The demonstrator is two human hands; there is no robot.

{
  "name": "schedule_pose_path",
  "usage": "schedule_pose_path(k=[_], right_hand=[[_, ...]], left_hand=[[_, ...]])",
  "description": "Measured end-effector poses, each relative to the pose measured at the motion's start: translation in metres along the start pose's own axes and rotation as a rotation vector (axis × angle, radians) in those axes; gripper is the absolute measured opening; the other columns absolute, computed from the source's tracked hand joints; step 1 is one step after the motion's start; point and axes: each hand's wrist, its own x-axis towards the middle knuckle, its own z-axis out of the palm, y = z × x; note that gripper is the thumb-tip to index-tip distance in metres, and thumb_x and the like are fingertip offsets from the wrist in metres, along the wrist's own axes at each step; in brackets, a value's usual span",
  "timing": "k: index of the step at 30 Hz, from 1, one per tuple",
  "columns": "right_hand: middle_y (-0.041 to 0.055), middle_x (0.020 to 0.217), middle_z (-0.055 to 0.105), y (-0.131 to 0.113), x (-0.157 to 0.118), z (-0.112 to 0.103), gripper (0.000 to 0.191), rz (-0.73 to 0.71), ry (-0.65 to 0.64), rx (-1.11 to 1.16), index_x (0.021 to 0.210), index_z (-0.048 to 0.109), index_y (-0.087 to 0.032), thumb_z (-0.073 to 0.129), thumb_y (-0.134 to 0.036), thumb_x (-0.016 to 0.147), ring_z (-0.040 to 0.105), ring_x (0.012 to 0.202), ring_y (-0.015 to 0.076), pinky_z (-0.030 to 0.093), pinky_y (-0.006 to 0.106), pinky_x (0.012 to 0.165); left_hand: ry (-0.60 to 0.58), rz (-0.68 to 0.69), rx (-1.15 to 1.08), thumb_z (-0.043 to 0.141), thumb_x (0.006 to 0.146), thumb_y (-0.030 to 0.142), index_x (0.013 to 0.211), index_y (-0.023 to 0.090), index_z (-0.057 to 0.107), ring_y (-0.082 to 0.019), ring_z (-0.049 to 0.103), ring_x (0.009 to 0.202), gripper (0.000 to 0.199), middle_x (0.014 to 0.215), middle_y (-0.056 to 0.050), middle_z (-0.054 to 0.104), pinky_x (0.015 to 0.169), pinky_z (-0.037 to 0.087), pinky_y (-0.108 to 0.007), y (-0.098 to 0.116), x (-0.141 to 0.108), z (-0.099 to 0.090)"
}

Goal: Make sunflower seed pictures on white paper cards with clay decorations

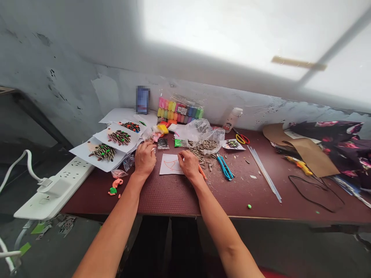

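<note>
My left hand [145,158] is closed, fingers curled, by small clear plastic packets left of a white paper [165,170]. What it holds, if anything, is hidden. My right hand [189,165] rests over the paper's right side, its thumb and fingers pinched together; anything between them is too small to make out. Orange lines on the paper form a curved, pointed outline. An orange stick-like thing [202,172] lies beside my right wrist. Behind that hand spreads a heap of striped sunflower seeds [207,146], with a black clay packet [163,143] and a green one [180,143] to its left.
Seed-covered papers [101,151] are stacked at left beside a power strip [55,189]. Coloured clay packs [181,110] lean at the back near a bottle [232,119]. A blue cutter [225,168], scissors [242,138], glue sticks [265,173] and a yellow glue gun [303,166] lie rightward.
</note>
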Motion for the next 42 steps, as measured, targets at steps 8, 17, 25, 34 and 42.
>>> schedule_pose_path(k=[8, 17, 25, 34, 42], right_hand=[[0.0047, 0.094, 0.072, 0.001, 0.000, -0.003, 0.021, 0.021, 0.023, 0.016, 0.093, 0.072, -0.019, 0.052, -0.022, 0.098, 0.064, 0.086, 0.0158, 0.039, 0.023, 0.075], [0.0045, 0.093, 0.072, 0.002, -0.001, -0.001, 0.019, -0.017, 0.023, 0.056, 0.091, 0.071, -0.020, 0.052, -0.020, 0.098, 0.065, 0.085, 0.0158, 0.039, 0.023, 0.075], [0.0043, 0.092, 0.072, 0.002, -0.001, -0.001, 0.020, -0.023, 0.027, 0.080, 0.092, 0.071, -0.020, 0.052, -0.021, 0.098, 0.065, 0.086, 0.0160, 0.040, 0.023, 0.075], [0.0043, 0.092, 0.072, 0.002, -0.001, -0.002, 0.020, -0.024, 0.029, 0.086, 0.091, 0.071, -0.020, 0.051, -0.020, 0.097, 0.064, 0.085, 0.0158, 0.040, 0.023, 0.075], [0.0043, 0.091, 0.072, 0.002, 0.000, -0.001, 0.020, -0.036, 0.035, 0.143, 0.087, 0.070, -0.020, 0.052, -0.021, 0.095, 0.064, 0.085, 0.0157, 0.042, 0.023, 0.078]], left_hand=[[-0.166, 0.020, 0.181, 0.043, 0.091, 0.019, 0.107, 0.015, 0.074, -0.039, 0.057, 0.119, 0.034, 0.115, -0.020, 0.070, 0.104, 0.040, -0.054, 0.007, 0.001, 0.002], [-0.306, -0.069, 0.342, 0.045, 0.082, 0.014, 0.095, 0.008, 0.073, -0.043, 0.063, 0.106, 0.031, 0.105, -0.029, 0.069, 0.093, 0.043, -0.056, 0.002, 0.041, 0.025], [-0.243, -0.037, 0.343, 0.050, 0.077, 0.016, 0.084, 0.013, 0.071, -0.040, 0.066, 0.094, 0.022, 0.087, -0.023, 0.071, 0.091, 0.044, -0.056, -0.007, 0.051, 0.037], [-0.126, -0.030, 0.230, 0.043, 0.082, 0.014, 0.095, 0.013, 0.071, -0.038, 0.063, 0.108, 0.030, 0.099, -0.022, 0.071, 0.098, 0.042, -0.053, 0.000, 0.038, 0.024], [0.099, -0.084, -0.317, 0.051, 0.088, 0.027, 0.092, 0.017, 0.068, -0.028, 0.065, 0.097, 0.019, 0.099, -0.012, 0.071, 0.092, 0.051, -0.044, 0.019, 0.040, 0.002]])
